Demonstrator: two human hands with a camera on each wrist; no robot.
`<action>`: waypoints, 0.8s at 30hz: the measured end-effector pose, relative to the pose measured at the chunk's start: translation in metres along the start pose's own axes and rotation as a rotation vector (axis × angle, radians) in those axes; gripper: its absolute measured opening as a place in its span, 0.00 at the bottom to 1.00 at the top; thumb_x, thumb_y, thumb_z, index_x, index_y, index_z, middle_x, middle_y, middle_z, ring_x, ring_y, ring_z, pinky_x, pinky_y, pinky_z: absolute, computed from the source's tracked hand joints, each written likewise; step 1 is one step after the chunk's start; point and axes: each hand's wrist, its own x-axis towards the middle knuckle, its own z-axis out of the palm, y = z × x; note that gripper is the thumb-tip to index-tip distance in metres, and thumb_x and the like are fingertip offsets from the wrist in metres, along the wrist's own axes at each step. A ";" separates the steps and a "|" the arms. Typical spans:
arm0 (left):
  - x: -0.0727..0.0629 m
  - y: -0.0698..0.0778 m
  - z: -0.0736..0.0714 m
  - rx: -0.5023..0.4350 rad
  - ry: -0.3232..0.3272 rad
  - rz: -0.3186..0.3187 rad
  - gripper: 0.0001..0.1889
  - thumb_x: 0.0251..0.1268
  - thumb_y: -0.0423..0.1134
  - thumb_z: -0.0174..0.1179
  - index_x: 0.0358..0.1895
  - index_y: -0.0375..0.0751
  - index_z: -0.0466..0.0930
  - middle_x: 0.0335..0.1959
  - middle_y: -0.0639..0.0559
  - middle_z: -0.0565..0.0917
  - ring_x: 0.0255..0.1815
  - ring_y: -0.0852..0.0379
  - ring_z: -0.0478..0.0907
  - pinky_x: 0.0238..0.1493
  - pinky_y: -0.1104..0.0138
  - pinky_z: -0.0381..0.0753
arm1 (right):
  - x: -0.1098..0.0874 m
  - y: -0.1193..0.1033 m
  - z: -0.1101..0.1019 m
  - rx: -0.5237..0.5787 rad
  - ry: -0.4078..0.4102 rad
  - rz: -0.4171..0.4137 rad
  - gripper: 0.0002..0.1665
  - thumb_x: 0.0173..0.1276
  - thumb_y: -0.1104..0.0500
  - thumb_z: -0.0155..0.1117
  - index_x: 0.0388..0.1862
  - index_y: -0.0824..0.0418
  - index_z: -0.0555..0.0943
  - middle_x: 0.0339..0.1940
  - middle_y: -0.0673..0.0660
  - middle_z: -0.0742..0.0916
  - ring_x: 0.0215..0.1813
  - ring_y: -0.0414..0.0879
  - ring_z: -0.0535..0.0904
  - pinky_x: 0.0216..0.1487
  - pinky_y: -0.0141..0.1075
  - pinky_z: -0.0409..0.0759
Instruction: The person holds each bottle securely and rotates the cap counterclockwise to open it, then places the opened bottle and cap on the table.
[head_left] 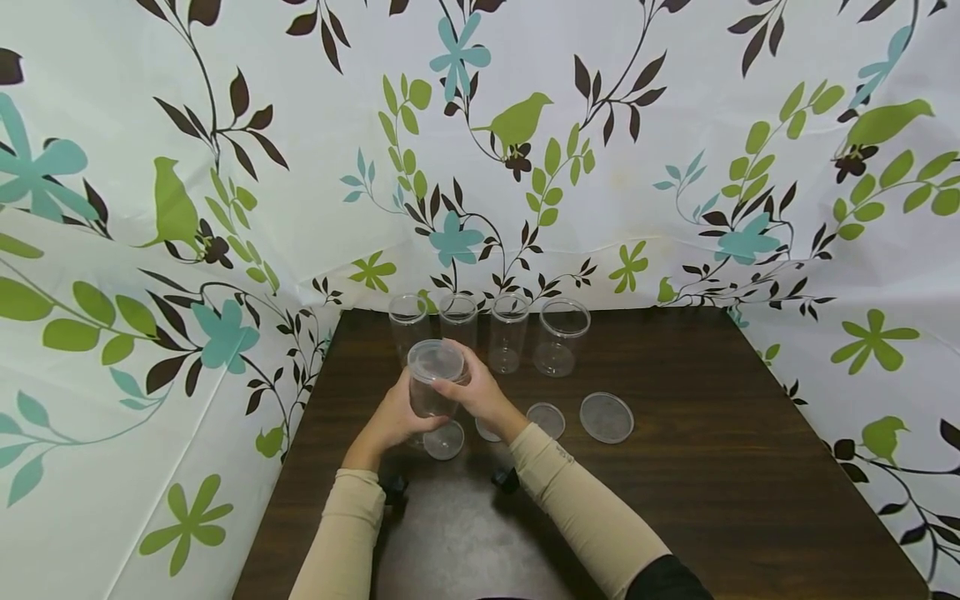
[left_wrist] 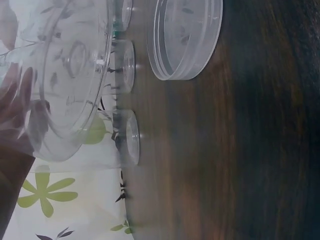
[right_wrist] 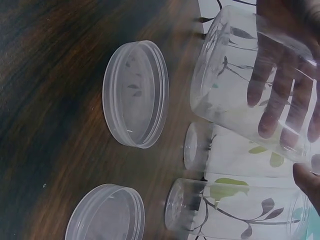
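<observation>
In the head view both hands hold a clear plastic jar (head_left: 431, 400) above the left part of the table, slightly tilted. A translucent round lid (head_left: 437, 359) covers its top. My left hand (head_left: 395, 417) grips the jar's body from the left and below. From the right, my right hand (head_left: 480, 390) curls around the upper part, its fingers by the lid's edge. Fingers show through the jar's clear wall (right_wrist: 235, 82) in the right wrist view. The left wrist view has the jar's rounded base (left_wrist: 60, 142) close up.
Several uncovered clear jars (head_left: 564, 337) stand in a row along the table's back edge. Loose round lids lie nearer, among them a large lid (head_left: 607, 417), a smaller lid (head_left: 546, 419) and another lid (head_left: 444, 441). Patterned cloth (head_left: 622, 208) hangs around the dark wooden table (head_left: 720, 500).
</observation>
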 end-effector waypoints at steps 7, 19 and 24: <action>-0.001 -0.003 0.000 -0.023 0.010 -0.028 0.53 0.45 0.39 0.82 0.74 0.35 0.58 0.68 0.35 0.72 0.64 0.39 0.74 0.64 0.45 0.73 | 0.001 0.002 0.000 0.091 0.004 -0.017 0.55 0.63 0.42 0.76 0.79 0.63 0.59 0.70 0.66 0.73 0.63 0.49 0.75 0.61 0.36 0.75; -0.020 -0.014 -0.031 -0.046 0.123 -0.195 0.55 0.56 0.41 0.76 0.78 0.37 0.45 0.73 0.33 0.63 0.74 0.35 0.61 0.72 0.40 0.57 | 0.001 -0.007 -0.003 0.318 0.144 -0.117 0.54 0.66 0.60 0.69 0.82 0.65 0.48 0.77 0.67 0.67 0.69 0.48 0.71 0.65 0.34 0.74; -0.021 -0.022 -0.048 -0.028 0.142 -0.194 0.51 0.65 0.40 0.69 0.79 0.38 0.38 0.76 0.30 0.56 0.77 0.32 0.53 0.73 0.38 0.51 | 0.000 -0.003 0.000 0.311 0.114 -0.090 0.52 0.64 0.61 0.70 0.77 0.65 0.48 0.74 0.68 0.66 0.60 0.44 0.76 0.59 0.32 0.77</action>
